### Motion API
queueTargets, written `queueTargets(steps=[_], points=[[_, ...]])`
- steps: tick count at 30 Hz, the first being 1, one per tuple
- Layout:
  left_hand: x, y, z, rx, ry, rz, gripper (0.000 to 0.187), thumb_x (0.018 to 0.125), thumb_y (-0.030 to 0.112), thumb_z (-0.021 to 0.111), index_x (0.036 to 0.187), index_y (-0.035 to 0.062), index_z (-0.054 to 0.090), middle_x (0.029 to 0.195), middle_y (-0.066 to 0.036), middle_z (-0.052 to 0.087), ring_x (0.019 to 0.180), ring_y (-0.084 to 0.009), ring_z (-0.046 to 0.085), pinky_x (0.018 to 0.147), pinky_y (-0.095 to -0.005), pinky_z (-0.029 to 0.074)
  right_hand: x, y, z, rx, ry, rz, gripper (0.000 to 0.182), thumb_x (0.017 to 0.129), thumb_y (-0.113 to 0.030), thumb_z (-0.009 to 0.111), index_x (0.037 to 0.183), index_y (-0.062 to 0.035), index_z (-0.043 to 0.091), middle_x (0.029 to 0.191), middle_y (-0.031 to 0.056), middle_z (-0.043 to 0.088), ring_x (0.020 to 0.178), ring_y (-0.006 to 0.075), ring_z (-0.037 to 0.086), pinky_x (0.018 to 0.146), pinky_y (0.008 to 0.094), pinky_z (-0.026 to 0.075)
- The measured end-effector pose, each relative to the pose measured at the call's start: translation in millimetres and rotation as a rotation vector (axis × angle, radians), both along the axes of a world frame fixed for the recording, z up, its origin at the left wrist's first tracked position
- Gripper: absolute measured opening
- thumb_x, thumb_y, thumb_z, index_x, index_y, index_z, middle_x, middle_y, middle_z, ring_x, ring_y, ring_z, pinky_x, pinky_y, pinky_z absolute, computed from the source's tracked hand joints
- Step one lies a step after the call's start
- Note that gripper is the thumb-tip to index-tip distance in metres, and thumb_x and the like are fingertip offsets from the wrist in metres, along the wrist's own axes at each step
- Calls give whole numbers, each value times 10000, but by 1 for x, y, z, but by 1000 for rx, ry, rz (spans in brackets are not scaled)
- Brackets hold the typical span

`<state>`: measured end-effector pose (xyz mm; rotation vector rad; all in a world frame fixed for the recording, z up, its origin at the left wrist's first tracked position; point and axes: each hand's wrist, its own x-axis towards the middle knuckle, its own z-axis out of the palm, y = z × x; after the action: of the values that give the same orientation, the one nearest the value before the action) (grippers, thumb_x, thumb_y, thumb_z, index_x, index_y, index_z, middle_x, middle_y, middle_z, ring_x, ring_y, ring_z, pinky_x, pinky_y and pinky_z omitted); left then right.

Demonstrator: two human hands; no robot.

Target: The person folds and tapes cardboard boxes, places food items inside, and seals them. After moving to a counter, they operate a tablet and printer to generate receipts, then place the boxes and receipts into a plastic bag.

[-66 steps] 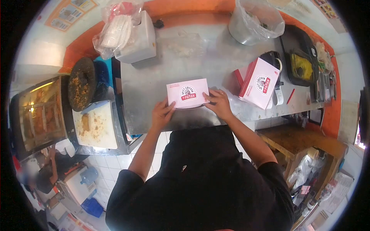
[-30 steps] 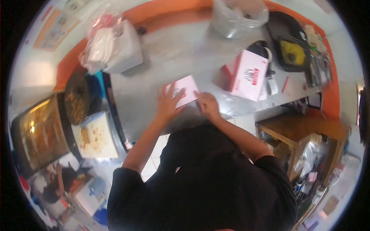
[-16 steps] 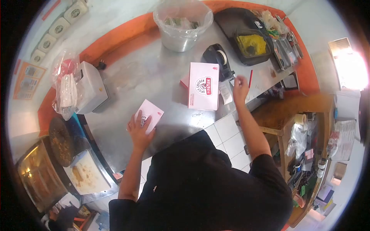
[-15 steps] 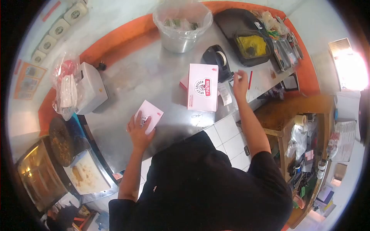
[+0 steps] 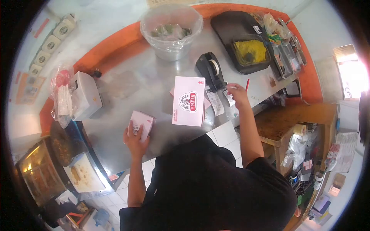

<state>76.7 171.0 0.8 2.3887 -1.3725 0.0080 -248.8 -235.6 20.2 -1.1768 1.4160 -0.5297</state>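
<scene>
While the left hand [image 5: 135, 141] lies over a small pink box [image 5: 142, 120], its fingers across the printed top and its thumb at the near corner, the right hand [image 5: 238, 95] is raised well away from it, beside a black tape dispenser [image 5: 210, 71]. The left hand grips the box, which rests on the metal desk [image 5: 123, 90]. The right hand's fingers are bent with the tips drawn close together — whether they pinch anything, I cannot tell.

Between the two hands is a larger pink box [image 5: 188, 101] with a red-and-black logo. Paper slips [image 5: 214, 101] lie between that box and the right hand, and a red pen [image 5: 247, 84] is just to the right of the same hand. Beyond the right hand is a black container [image 5: 227, 29] with something yellow [image 5: 250, 52] in it.

A bag-lined pot [image 5: 171, 52] stands beyond both hands, roughly between them. Left of the left hand and farther off is a white box [image 5: 88, 94] beside a clear plastic bag [image 5: 63, 98]; a stained cutting board [image 5: 84, 175] lies left of that hand too — on the nearer side.
</scene>
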Motion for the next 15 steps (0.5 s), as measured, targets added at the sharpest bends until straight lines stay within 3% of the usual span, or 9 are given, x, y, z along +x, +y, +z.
queueTargets(steps=[2, 3, 6, 7, 10, 11, 15], points=[[-2, -2, -4, -18, 2, 22, 580, 661, 288, 807, 1227, 212, 704, 1544, -131, 418, 1293, -462, 414, 1049, -572, 346, -3, 9, -17, 26, 0, 50, 317, 833, -176, 758, 1097, -12, 698, 830, 43, 686, 708, 132, 607, 657, 299, 469], [-4, -4, -5, -29, 2, 32, 582, 664, 285, 809, 1230, 198, 703, 1541, -143, 421, 1293, -463, 417, 1052, -568, 346, -6, 6, -55, -44, -85, 6, 185, 848, -144, 736, 972, -7, 739, 786, 45, 686, 664, 141, 614, 604, 290, 483], [-12, -15, 2, -93, 80, 82, 596, 690, 290, 813, 1257, 153, 691, 1541, -174, 411, 1304, -455, 416, 1056, -561, 351, -5, -4, -69, -110, 146, 97, 184, 870, -158, 729, 967, -2, 715, 759, 29, 664, 661, 123, 593, 571, 267, 429], [-14, -18, 5, -112, 105, 100, 603, 694, 287, 816, 1266, 147, 686, 1540, -184, 411, 1304, -452, 419, 1058, -557, 353, -1, 3, -57, -366, 511, 106, 164, 883, -134, 717, 958, 12, 720, 768, 33, 668, 652, 116, 589, 581, 282, 449], [-21, -38, 22, -191, 172, 142, 629, 702, 276, 825, 1294, 132, 672, 1537, -207, 409, 1303, -449, 423, 1063, -541, 356, -27, 5, -67, -175, -32, 155, 150, 891, -124, 714, 964, 5, 735, 792, 37, 687, 673, 110, 601, 603, 272, 468], [-24, -47, 39, -213, 193, 144, 640, 700, 272, 829, 1302, 130, 667, 1537, -209, 409, 1303, -451, 423, 1065, -534, 357, -9, 19, -19, -120, 7, 178, 141, 899, -106, 707, 978, 6, 743, 852, 52, 709, 699, 112, 611, 652, 250, 490], [-45, -86, 112, -195, 115, 115, 653, 683, 254, 837, 1301, 132, 668, 1536, -219, 407, 1288, -442, 435, 1069, -508, 358, 67, 82, 115, -111, -285, 469, 142, 896, -3, 677, 1019, 40, 735, 936, 79, 718, 787, 98, 640, 718, 243, 505]])
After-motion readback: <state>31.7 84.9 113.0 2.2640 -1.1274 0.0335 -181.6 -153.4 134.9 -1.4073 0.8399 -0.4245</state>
